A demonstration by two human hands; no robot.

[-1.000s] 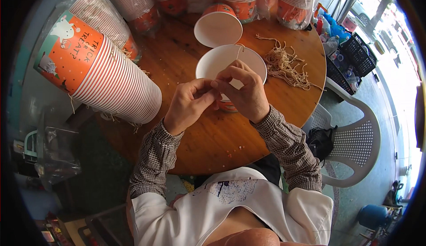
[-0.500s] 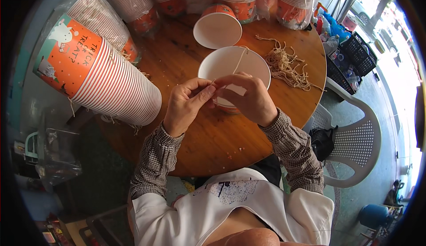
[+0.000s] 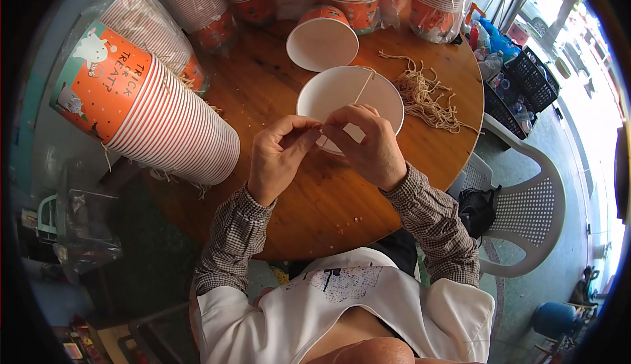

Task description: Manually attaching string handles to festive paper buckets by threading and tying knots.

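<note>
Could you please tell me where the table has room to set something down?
Bare table shows between the near cup and the leaning cup stack, and between the checked sleeves, apart from small specks. The far edge is crowded with bagged cup stacks; a string pile lies right.

The front bucket (image 3: 322, 91) is white inside, crossed by a cream cord (image 3: 365, 88). The rear bucket (image 3: 322, 45) is also white within and orange outside. On the tall stack of buckets (image 3: 154, 104), an orange ground carries a white cartoon figure, pale speckles, dark lettering and a green band, while the nested rims make thin red and white stripes. Orange shows again on the wrapped stacks (image 3: 430, 16). The string bundle (image 3: 430, 101) is straw beige, the bench (image 3: 309, 213) orange-brown with darker grain. Sleeves (image 3: 231, 246) wear a small brown-and-white check; the white top (image 3: 292, 315) has a purple-speckled patch. The chair (image 3: 526, 213) is pale grey, the crates (image 3: 531, 81) black.
</note>
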